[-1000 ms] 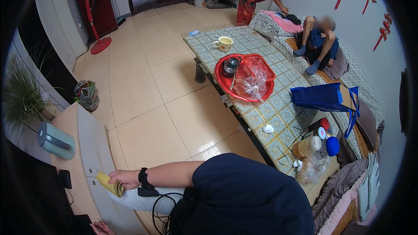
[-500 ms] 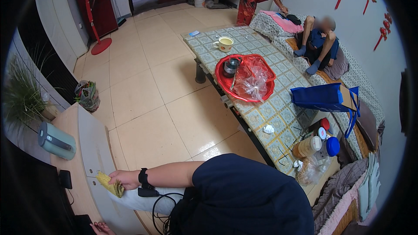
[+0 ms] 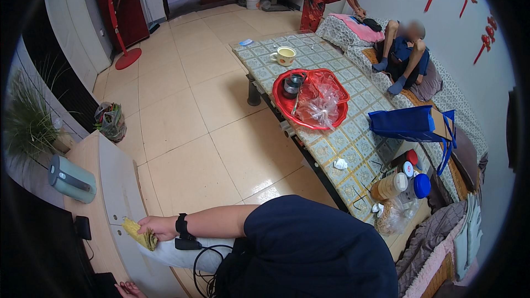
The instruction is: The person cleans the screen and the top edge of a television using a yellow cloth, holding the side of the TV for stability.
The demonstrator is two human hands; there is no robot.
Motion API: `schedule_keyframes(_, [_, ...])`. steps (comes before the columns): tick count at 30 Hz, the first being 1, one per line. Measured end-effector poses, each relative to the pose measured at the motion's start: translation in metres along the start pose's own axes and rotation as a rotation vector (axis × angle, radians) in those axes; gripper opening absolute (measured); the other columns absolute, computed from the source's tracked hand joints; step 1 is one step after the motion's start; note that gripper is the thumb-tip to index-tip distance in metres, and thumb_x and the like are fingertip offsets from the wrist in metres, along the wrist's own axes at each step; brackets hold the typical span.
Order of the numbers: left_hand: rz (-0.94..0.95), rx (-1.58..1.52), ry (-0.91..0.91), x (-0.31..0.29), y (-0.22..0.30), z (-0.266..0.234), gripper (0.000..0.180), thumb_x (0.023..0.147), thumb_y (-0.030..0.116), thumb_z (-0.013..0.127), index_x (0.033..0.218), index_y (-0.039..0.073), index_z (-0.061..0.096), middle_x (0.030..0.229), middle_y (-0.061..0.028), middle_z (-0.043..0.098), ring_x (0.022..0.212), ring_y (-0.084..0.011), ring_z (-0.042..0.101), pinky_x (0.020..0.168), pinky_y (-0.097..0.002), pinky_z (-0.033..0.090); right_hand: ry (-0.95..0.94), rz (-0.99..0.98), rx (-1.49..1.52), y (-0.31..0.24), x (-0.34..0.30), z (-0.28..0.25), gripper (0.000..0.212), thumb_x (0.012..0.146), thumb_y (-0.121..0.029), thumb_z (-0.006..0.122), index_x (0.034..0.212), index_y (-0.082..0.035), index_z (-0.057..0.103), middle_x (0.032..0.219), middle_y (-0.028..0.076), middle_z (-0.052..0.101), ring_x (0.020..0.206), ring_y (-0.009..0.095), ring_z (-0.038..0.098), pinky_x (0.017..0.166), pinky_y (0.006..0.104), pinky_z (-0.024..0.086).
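Cloth (image 3: 134, 232), yellow and crumpled, sits at the lower left of the head view, bunched in the right hand (image 3: 157, 227). Its long axis slants from upper left to lower right; the upper-left end points at the cabinet (image 3: 120, 182) front, near two small round fittings, while the lower-right end, marked with darker patches, drops below the fingers beside white fabric (image 3: 190, 256). Whether it touches the cabinet front cannot be told.

The right hand is clenched around the cloth, its forearm running in from the right with a black band (image 3: 181, 225) at the wrist. The left hand (image 3: 130, 289) is cut by the lower edge, fingers curled, close to a flat black object (image 3: 105, 285); whether it grips anything cannot be told.

A pale green kettle (image 3: 73, 179) stands upright on the cabinet top, above and left of the cloth. Well apart to the right, the patterned table (image 3: 254, 52) bears a red tray (image 3: 280, 107) and a blue bag (image 3: 400, 123).
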State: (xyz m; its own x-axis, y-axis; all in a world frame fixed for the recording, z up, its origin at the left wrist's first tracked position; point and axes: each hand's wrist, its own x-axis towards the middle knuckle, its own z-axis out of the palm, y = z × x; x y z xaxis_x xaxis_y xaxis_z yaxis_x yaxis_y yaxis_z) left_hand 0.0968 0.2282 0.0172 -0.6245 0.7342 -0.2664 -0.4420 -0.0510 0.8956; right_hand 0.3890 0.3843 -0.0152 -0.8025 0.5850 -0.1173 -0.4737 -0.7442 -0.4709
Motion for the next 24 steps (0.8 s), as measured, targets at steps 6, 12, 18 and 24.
schedule_keyframes(6, [-0.004, 0.015, -0.070, -0.005, 0.000, 0.003, 0.036, 0.093, 0.038, 0.061, 0.070, 0.012, 0.055, 0.063, 0.0008, 0.052, 0.059, -0.0129, 0.048, 0.058, -0.0267, 0.038, 0.002, -0.002, -0.011, -0.002, -0.003, 0.002, 0.022, 0.093, -0.010, 0.057, 0.112, 0.000, 0.055, 0.102, 0.007, 0.062, 0.094, 0.016, 0.063, 0.081, 0.0315, 0.052])
schedule_keyframes(12, [0.008, 0.016, -0.007, -0.004, -0.001, 0.002, 0.036, 0.094, 0.038, 0.060, 0.069, 0.012, 0.055, 0.061, 0.0008, 0.051, 0.058, -0.0128, 0.048, 0.057, -0.0262, 0.037, 0.014, 0.001, -0.023, -0.002, -0.002, 0.002, 0.021, 0.093, -0.010, 0.058, 0.112, 0.000, 0.055, 0.101, 0.008, 0.062, 0.094, 0.016, 0.063, 0.080, 0.0314, 0.052])
schedule_keyframes(18, [-0.015, 0.011, -0.035, -0.004, -0.002, 0.000, 0.035, 0.094, 0.038, 0.060, 0.071, 0.011, 0.056, 0.062, 0.0000, 0.053, 0.058, -0.0131, 0.049, 0.057, -0.0266, 0.038, 0.016, -0.001, -0.015, -0.001, -0.002, 0.001, 0.021, 0.092, -0.009, 0.058, 0.111, 0.000, 0.055, 0.101, 0.007, 0.062, 0.093, 0.016, 0.063, 0.080, 0.0311, 0.052])
schedule_keyframes(24, [0.007, -0.025, 0.051, -0.002, -0.005, 0.004, 0.037, 0.094, 0.037, 0.060, 0.069, 0.011, 0.054, 0.060, -0.0012, 0.050, 0.057, -0.0145, 0.047, 0.058, -0.0279, 0.038, 0.019, -0.009, -0.016, -0.001, -0.001, 0.001, 0.021, 0.092, -0.008, 0.057, 0.110, 0.000, 0.055, 0.100, 0.007, 0.062, 0.092, 0.017, 0.064, 0.080, 0.0310, 0.052])
